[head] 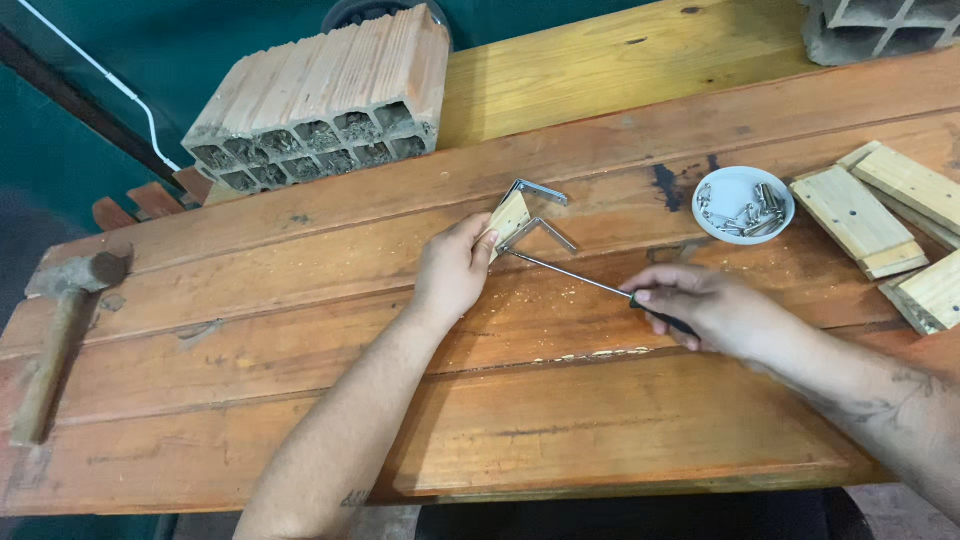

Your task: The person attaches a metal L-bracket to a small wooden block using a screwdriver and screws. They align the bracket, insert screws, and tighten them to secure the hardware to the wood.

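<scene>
Left hand point(452, 272) pinches a small wood block point(509, 217) with metal brackets point(537, 190); right hand point(706, 310) grips a screwdriver point(580, 278) pointing at it.

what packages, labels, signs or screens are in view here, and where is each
No packages, labels, signs or screens show. The nearest thing to a container is one item:
White bowl: round and shallow, on the wooden workbench beyond the right hand, holding silvery metal hardware.
</scene>
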